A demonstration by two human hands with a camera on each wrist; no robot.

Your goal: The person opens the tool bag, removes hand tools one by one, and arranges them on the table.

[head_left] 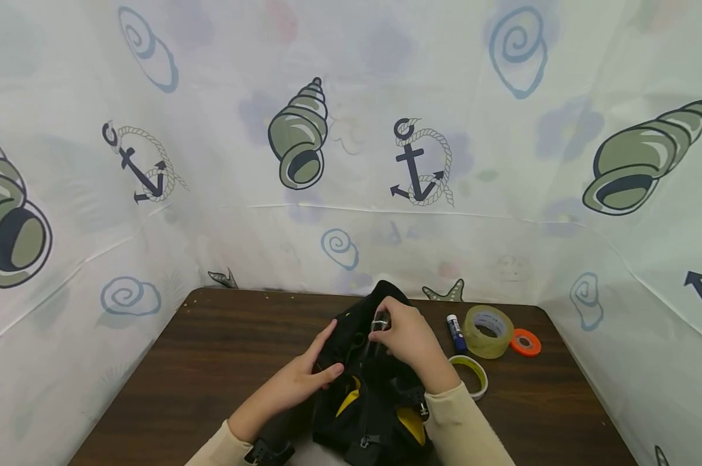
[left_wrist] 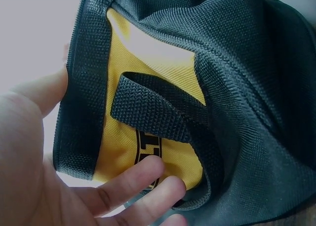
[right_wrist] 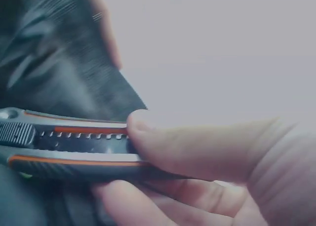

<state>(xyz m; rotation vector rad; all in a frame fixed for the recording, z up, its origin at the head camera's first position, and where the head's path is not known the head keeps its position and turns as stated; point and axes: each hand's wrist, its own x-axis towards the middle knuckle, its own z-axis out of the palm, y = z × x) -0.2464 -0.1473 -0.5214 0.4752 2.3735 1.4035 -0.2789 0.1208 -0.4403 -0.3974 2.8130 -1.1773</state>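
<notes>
A black tool bag (head_left: 380, 382) with yellow panels stands on the table in front of me. My right hand (head_left: 410, 333) pinches a utility knife (right_wrist: 94, 144) between thumb and fingers, over the bag's top opening. The knife is grey with orange trim, a ridged slider and a notched strip. My left hand (head_left: 289, 388) rests against the bag's left side with fingers fairly straight. In the left wrist view, its thumb touches the black edge and its fingertips lie by the yellow panel (left_wrist: 123, 152) and a black strap loop (left_wrist: 153, 107). The bag's inside is hidden.
Right of the bag on the brown table (head_left: 240, 336) are a blue marker with a white cap (head_left: 456, 333), a wide clear tape roll (head_left: 476, 343), a small orange roll (head_left: 526, 343) and a white-and-yellow tape roll (head_left: 484, 385). A patterned curtain (head_left: 362, 162) surrounds the table's back and sides.
</notes>
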